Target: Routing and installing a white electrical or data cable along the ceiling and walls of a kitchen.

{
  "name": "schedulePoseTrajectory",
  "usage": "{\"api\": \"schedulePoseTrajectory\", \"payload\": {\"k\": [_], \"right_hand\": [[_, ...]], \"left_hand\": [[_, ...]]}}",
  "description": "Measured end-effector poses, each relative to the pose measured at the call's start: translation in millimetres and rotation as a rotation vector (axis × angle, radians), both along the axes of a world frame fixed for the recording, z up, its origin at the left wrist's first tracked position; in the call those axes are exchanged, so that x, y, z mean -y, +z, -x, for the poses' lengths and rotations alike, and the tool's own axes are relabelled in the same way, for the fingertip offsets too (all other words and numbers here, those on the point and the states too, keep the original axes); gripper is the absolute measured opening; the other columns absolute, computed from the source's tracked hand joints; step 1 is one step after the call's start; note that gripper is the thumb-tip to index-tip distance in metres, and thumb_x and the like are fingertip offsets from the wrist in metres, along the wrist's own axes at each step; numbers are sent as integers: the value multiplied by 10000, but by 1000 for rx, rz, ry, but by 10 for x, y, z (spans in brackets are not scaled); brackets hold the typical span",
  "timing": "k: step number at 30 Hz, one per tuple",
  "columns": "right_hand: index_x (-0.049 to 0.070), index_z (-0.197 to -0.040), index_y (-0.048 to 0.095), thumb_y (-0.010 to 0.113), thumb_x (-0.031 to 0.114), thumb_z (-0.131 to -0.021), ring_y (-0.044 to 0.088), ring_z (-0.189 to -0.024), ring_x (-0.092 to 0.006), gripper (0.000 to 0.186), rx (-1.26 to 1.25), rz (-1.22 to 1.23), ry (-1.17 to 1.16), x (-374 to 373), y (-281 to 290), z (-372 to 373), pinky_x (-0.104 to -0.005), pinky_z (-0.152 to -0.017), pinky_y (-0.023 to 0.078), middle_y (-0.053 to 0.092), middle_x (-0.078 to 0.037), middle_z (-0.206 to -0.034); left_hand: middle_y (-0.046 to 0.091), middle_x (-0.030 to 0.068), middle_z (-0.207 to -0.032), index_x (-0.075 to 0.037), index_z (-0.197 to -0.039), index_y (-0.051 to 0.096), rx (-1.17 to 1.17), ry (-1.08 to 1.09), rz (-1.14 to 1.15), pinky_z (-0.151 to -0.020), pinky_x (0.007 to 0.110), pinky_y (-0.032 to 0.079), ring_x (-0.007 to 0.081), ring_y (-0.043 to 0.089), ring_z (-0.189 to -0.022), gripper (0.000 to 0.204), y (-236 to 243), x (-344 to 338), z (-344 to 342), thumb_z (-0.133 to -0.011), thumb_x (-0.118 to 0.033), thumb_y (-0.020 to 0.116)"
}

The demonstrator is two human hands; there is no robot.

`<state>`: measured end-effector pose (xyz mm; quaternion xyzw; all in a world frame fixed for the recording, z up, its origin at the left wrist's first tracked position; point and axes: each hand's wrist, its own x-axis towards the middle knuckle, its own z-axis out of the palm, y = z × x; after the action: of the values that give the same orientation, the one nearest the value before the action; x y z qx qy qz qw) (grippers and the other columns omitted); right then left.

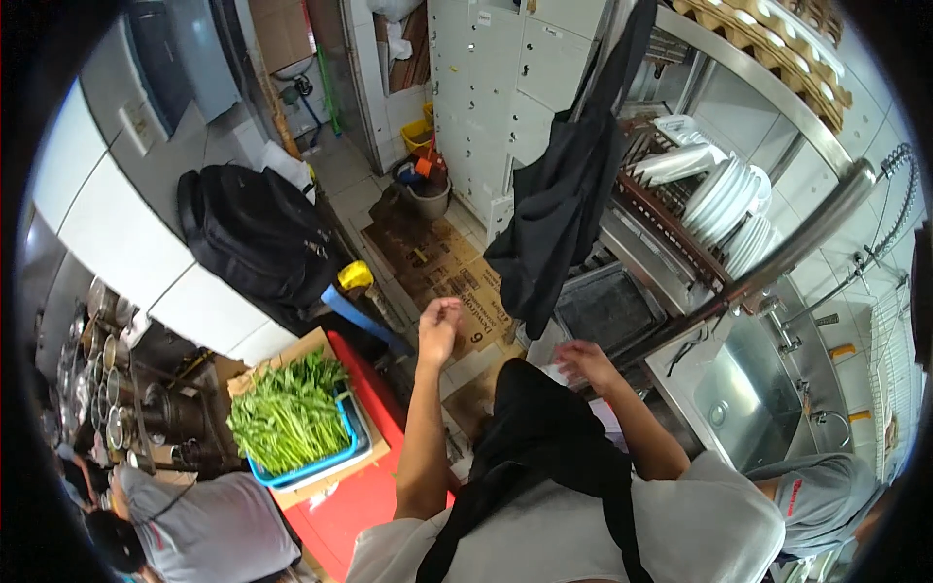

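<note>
Wears near, at the centre, a loose black cloth apron [544,413]; bends left hand's [440,330] fingers loosely, half-opens right hand's [586,364], showing nothing gripped, before long black hanging cloth [573,185].

— Class of place?
— Kitchen, commercial in look.
— Washing-up items?
— One steel sink [748,389]; one spring hose [912,189]; brown rack [673,230], loaded with white plates [721,202].
— Food and cookware?
— Leafy greens [290,408] in blue basket [349,426]; egg trays [777,44], stacked, upper right; metal pots [115,364], far left.
— Signs of staff?
— Bank of pale lockers [476,117]; one worker in grey shirt [214,525], lower left; another worker [821,500], likewise grey-shirted, lower right.
</note>
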<state>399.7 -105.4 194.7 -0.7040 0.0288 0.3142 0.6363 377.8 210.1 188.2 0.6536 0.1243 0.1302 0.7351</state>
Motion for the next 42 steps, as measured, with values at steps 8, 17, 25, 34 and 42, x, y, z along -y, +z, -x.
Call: {"api": "schedulePoseTrajectory", "payload": {"k": [8,17,25,34,42], "right_hand": [[86,-1176,553,634,155,-881,591,-815,-118,314,152,-260,193,-1966,622,-1388,-266,-728,491,570,-48,-1043],[57,-1289,421,601,54,-817,506,-1057,-201,505,1043,-343,-834,-2296,1376,-3608,-327,-897,437,466,-98,-1213],[4,-1448,206,653,193,-769,235,-1350,-399,834,1352,460,-1341,-1865,1986,-4268,-426,-1115,227,220,-243,-1444],[-55,-1178,533,740,368,-725,633,-797,-240,653,923,585,-1712,-1178,2237,-4672,-328,-731,493,641,-163,-856],[-38,-786,639,809,323,-640,559,-611,-152,425,1040,844,-2086,-1842,2201,-4243,-320,-580,461,626,-111,-675]], "left_hand": [[616,25,-880,-21,-1060,589,33,-29,-13,-660,239,453,98,559,-766,172,652,-635,-1232,-934,-135,557],[635,77,-975,0,-1075,600,412,-449,-205,-790,286,467,157,577,-894,204,1360,-25,-4157,-929,-133,550],[540,119,-1189,-14,-1261,465,806,-592,-335,-878,353,445,220,537,-1066,367,1695,993,-5640,-968,-229,519],[528,114,-911,35,-965,483,630,-1152,-23,-771,330,437,191,506,-811,312,1503,1321,-5865,-997,-275,468],[533,125,-963,27,-1068,485,841,-1466,168,-775,354,446,215,523,-912,313,1298,746,-5537,-969,-269,515]]}}
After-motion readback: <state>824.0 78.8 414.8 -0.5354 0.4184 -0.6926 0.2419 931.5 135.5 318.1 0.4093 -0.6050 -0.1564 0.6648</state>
